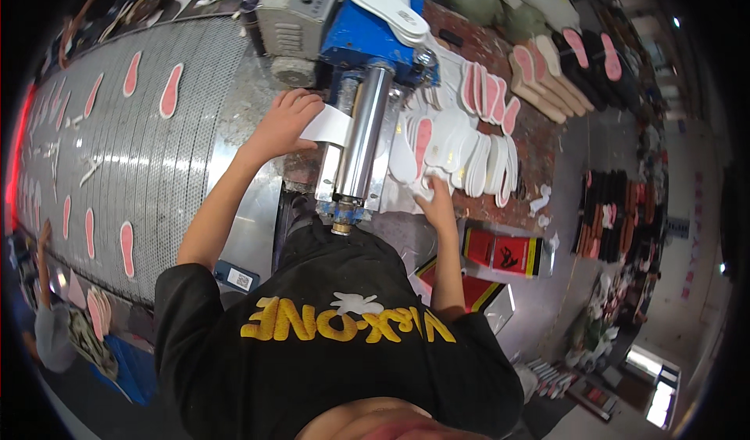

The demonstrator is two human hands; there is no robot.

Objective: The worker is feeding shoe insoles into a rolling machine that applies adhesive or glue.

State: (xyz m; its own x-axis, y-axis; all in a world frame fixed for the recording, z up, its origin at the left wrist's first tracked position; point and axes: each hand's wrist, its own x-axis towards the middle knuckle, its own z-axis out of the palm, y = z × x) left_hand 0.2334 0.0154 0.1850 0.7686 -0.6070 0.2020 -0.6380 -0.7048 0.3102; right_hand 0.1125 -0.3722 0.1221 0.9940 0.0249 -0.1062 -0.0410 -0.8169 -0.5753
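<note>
My left hand (289, 125) grips a white insole (330, 126) at the left side of a machine with shiny metal rollers (363, 139). The insole's other end reaches the rollers. On the right, my right hand (439, 204) is at the near edge of the piled insoles, its fingers pinched on the end of a white insole (424, 188), mostly hidden by the hand. White insoles (447, 139) lie there in overlapping rows, some showing pink faces. Another stack of white insoles (387, 4) rests on the machine's blue housing (367, 45).
A perforated conveyor (156, 151) on the left carries several pink insoles with white rims (127, 248). A grey motor box (295, 18) stands beyond the rollers. A phone (237, 277) lies near my left elbow, a red and black box (500, 252) by my right arm. Another person (53, 327) is at far left.
</note>
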